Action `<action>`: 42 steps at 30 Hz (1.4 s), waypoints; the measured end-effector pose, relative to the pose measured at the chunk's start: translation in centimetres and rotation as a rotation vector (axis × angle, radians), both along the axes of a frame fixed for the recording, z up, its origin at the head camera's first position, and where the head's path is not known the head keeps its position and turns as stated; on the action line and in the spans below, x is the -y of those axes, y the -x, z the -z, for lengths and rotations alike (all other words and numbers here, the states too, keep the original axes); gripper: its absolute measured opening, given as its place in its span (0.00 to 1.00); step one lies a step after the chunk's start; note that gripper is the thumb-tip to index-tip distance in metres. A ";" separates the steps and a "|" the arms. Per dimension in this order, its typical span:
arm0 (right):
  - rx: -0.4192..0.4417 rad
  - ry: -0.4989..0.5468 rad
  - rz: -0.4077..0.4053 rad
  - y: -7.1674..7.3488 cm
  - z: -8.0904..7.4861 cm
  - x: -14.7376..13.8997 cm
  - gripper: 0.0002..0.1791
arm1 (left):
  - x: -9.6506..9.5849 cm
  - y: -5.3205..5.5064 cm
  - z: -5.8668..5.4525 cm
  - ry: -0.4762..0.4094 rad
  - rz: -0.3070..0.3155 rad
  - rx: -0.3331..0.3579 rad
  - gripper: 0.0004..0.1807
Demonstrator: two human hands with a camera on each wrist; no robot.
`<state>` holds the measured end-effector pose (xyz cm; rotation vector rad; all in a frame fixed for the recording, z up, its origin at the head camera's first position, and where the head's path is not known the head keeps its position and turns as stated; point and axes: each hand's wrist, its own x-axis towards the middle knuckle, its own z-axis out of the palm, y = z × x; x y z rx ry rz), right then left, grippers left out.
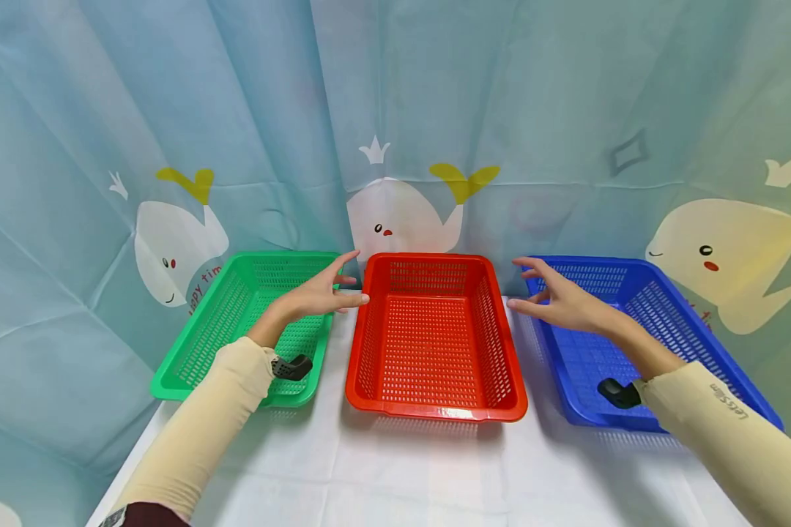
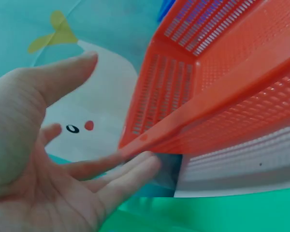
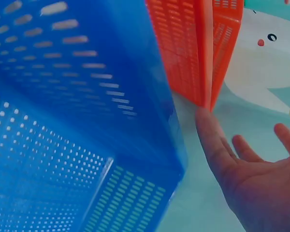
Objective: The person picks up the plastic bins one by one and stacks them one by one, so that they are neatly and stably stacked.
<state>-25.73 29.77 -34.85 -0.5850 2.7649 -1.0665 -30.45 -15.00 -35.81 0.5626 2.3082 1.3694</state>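
On my feed I see the left hand spread wide at the red perforated basket, contact unclear; the right hand, equally wide, hangs near its right rim. That basket stands between the green basket and blue basket.

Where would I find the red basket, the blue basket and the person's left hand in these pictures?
Red plastic basket (image 1: 428,351): head view, on its perforated floor.
Blue plastic basket (image 1: 576,359): head view, on its floor.
Left hand (image 1: 316,296): head view, mid-hand, between wrist and fingers.
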 end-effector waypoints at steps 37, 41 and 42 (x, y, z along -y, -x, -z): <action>0.482 0.270 -0.046 0.1 2.3 1.5 0.47 | -0.6 0.8 2.7 -0.073 0.005 0.289 0.47; 0.479 0.272 -0.050 0.1 2.4 1.5 0.48 | -0.6 0.6 2.6 -0.058 0.002 0.273 0.48; 0.478 0.272 -0.051 0.1 2.5 1.5 0.48 | -0.6 0.6 2.6 -0.057 0.001 0.272 0.48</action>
